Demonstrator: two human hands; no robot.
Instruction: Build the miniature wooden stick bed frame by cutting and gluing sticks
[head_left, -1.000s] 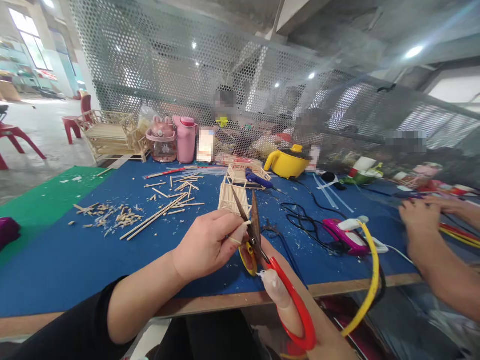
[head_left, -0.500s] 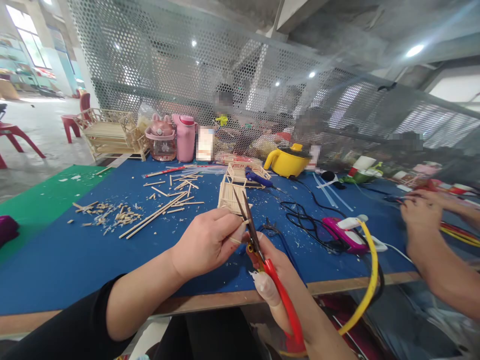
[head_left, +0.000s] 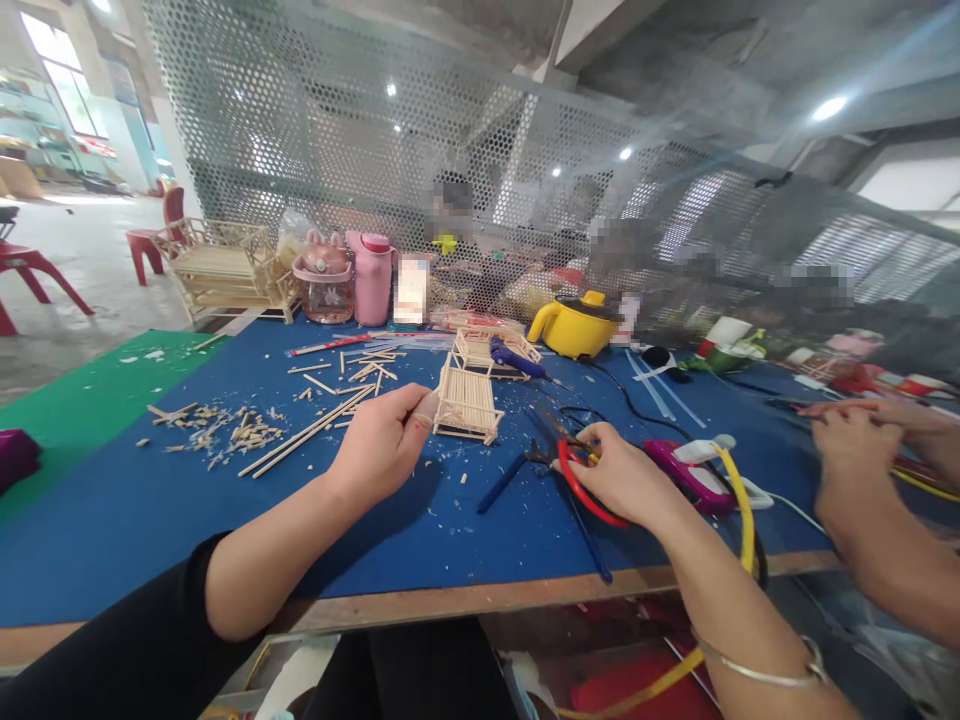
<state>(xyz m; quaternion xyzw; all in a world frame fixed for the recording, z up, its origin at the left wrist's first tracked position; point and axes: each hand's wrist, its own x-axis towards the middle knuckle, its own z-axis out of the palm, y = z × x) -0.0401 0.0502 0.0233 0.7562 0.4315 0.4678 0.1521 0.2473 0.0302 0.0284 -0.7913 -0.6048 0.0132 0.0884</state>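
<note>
Scissors [head_left: 581, 470] gripped in right hand [head_left: 626, 478].

Scissor blades [head_left: 551, 425] vanish against dark cables, tips unreadable; the right hand [head_left: 622, 478] covers part of the red handles; whatever the left hand [head_left: 379, 445] pinches is too small to tell

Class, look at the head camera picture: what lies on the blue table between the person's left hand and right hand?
In the head view, between left hand and right hand lies a blue-handled tool among wood scraps; the slatted stick panel sits just behind.
</note>
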